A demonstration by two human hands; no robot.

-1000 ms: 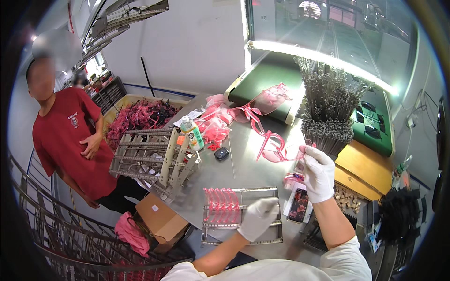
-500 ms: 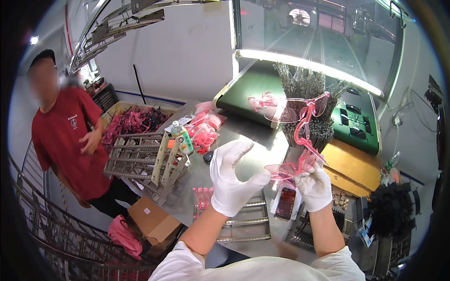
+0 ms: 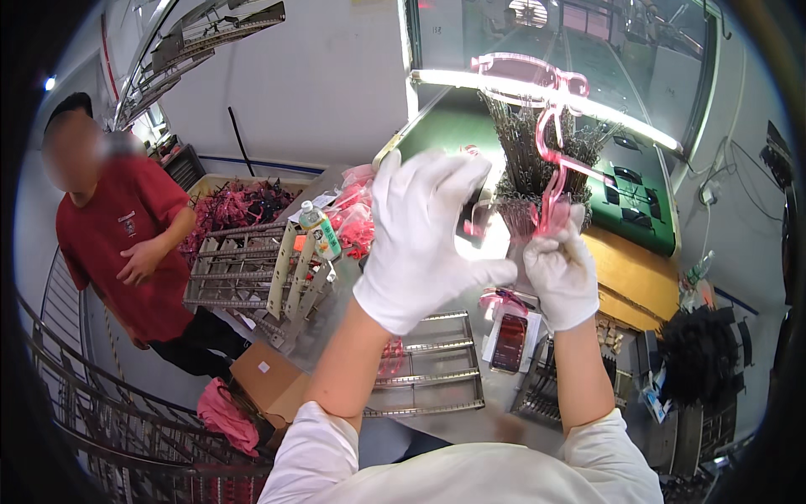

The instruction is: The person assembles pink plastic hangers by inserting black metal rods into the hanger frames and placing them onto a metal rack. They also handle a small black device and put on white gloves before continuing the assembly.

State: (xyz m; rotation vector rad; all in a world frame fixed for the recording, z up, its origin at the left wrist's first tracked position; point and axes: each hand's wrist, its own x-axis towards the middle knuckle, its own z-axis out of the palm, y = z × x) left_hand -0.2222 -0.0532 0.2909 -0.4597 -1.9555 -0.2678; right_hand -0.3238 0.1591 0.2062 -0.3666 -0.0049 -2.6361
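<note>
A clear pink moulded plastic eyeglass-frame piece (image 3: 550,155), with curved arms and frame rims, rises in front of the lit tube. Gloved in white, my right hand (image 3: 561,277) pinches its lower end between thumb and fingers. My left hand (image 3: 416,244), also gloved, is raised to the left with fingers spread and curved, apart from the piece and holding nothing. Below it, a metal rack (image 3: 432,378) lies on the table with pink parts (image 3: 391,357) along its left side, partly hidden by my left forearm.
A dark bundle of thin wire-like rods (image 3: 525,160) stands beside a green conveyor (image 3: 663,223) holding dark lenses. A phone (image 3: 509,343) lies near my right wrist. Leftward are a bottle (image 3: 320,231), stacked metal racks (image 3: 235,273) and a person in red (image 3: 126,244).
My right hand has tilted the pink piece, swinging its upper rims up and left. My left hand has moved up and its fingers have spread. The view has shifted slightly.
</note>
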